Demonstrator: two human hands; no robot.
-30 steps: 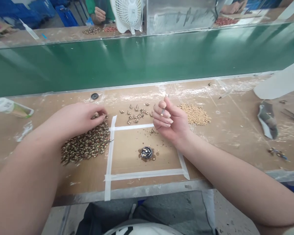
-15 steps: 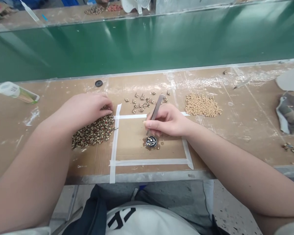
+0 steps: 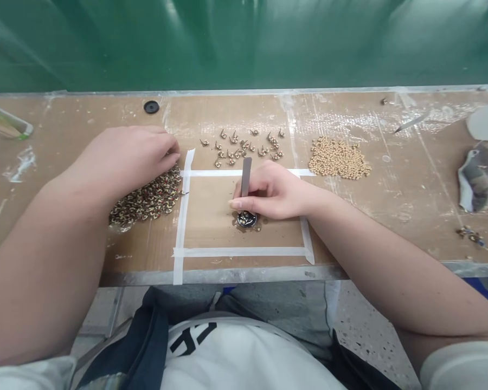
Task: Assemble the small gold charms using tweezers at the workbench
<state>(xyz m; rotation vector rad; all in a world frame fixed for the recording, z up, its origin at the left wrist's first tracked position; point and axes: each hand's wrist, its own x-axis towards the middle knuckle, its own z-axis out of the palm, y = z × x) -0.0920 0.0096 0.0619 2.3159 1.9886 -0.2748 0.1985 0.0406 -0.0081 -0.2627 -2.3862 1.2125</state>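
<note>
My right hand (image 3: 274, 192) is closed around tweezers (image 3: 246, 176), held nearly upright with their tips down at a small round black dish (image 3: 247, 219). Dark liquid and a few small beads show in the dish, with wet spots on the table around it. My left hand (image 3: 136, 154) rests over a pile of small metal-and-red pieces (image 3: 146, 200), thumb and fingers drawn together at the pile's upper right; what they pinch is hidden. Behind the dish, several loose pieces with little posts (image 3: 242, 146) lie scattered. Small gold-coloured beads (image 3: 338, 158) are heaped to the right.
White tape (image 3: 244, 252) frames the work spot near the table's front edge. At the back left are a black round cap (image 3: 151, 106) and a clear green-labelled container (image 3: 6, 120). A pointed tool (image 3: 410, 123), a camouflage cloth piece (image 3: 475, 177) and small parts (image 3: 472, 236) lie right.
The view has tilted down and nearer the table. The tweezers have swung from slanted to almost upright, their tips now at the dish. My left hand stays at the pile.
</note>
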